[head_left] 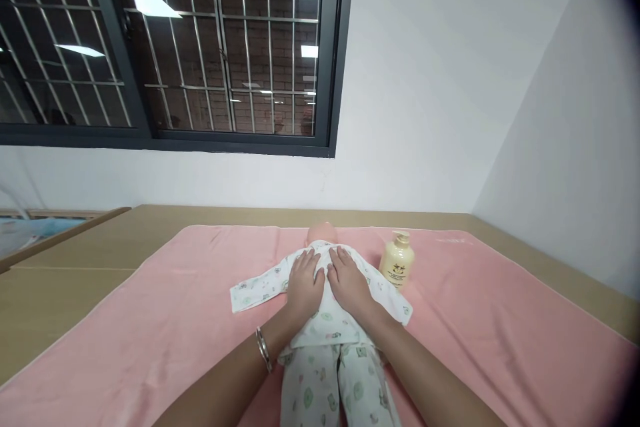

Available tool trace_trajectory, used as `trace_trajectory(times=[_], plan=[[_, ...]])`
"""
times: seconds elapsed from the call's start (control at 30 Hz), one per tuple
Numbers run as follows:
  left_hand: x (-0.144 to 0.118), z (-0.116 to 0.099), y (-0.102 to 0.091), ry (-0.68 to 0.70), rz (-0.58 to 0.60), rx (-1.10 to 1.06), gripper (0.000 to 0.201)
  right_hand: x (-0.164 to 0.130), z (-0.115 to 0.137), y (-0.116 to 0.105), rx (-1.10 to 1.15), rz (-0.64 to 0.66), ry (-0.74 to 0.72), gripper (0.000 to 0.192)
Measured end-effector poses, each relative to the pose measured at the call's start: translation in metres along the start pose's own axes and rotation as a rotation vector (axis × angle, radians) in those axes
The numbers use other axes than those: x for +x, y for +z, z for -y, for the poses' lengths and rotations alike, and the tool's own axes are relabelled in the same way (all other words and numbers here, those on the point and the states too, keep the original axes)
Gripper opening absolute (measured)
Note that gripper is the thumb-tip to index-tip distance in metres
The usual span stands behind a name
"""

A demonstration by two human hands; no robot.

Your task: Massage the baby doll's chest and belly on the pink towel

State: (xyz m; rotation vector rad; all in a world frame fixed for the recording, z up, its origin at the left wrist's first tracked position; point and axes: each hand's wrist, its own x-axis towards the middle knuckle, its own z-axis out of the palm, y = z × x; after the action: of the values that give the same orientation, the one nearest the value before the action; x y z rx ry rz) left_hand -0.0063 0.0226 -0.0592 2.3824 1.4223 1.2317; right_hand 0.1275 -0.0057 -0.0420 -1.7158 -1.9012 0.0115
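A baby doll (323, 233) lies on a pink cloth, its bald head toward the wall and no face showing. It wears a white printed long-sleeved top (327, 330) and matching trousers (310, 387). My left hand (304, 283) rests flat on the upper left of the top, fingers stretched out. On the upper right of it my right hand (347, 280) lies the same way, the two thumbs close together. Neither hand grips anything. To the right of the doll stands a pale yellow pump bottle (397, 260), upright, near the right sleeve.
The pink cloth (175, 327) covers much of a wooden table (70, 293). Behind it rises a white wall (410, 113) with a dark-framed, barred window (240, 140). A blue-covered surface (40, 230) appears beyond the table's left edge.
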Motion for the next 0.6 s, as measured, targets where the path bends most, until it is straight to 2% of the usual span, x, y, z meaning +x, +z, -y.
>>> trace_trajectory(times=[0.2, 0.47, 0.6], plan=[[-0.003, -0.007, -0.005, -0.023, -0.062, 0.121, 0.036, 0.003, -0.002, -0.003, -0.010, 0.033, -0.027, 0.049], [0.004, 0.001, -0.004, -0.059, 0.029, 0.060, 0.042, -0.008, 0.018, -0.011, -0.151, -0.028, 0.019, 0.043], [0.006, 0.007, -0.003, 0.006, 0.060, 0.041, 0.043, -0.014, 0.026, -0.017, -0.173, -0.024, 0.004, 0.033]])
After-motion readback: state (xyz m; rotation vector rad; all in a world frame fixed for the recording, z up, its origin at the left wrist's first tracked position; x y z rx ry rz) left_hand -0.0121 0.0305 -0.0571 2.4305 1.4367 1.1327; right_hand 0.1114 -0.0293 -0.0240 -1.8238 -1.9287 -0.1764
